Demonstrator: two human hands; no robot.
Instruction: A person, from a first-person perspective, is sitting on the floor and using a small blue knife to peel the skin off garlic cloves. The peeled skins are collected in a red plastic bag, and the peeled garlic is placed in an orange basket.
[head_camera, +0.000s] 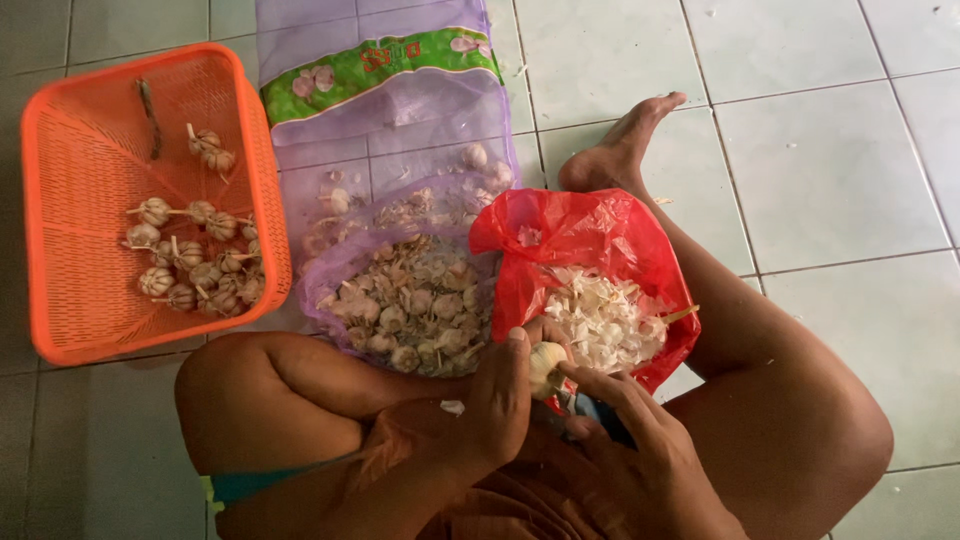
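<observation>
Pale cream bulb: garlic bulb (546, 366), held just below the red bag's mouth, over the person's lap. Roundish, so long axis hard to read; looks tilted w/ one end toward the bag, other toward the lap. Can't tell which end is the stem.

Red bag (585, 240): crumpled thin plastic, open at top, holds a heap of white papery garlic skins (605, 320). Landmark for the rest.

Mesh sack (390, 130): purple net, just left of the red bag and touching it. Lies flat on the floor, mouth rolled open toward the person; many unpeeled bulbs inside.

Label: green band w/ printed garlic pics, across the sack's far part, up-left of the red bag.

Orange basket (60, 200): plastic, rectangular, well left of the red bag, beyond the sack. Approx. a dozen+ stemmed bulbs clustered at its right side.

Left hand (495, 405): below the red bag, fingers curled round the bulb's left side, thumb up on it; closed grip.

Right hand (640, 450): below-right of the bag's mouth, fingers half bent, forefinger + thumb tips touching the bulb's right side; loose pinch.

Floor (830, 170): pale green tiles, right of the red bag. Bare foot behind the bag.
</observation>
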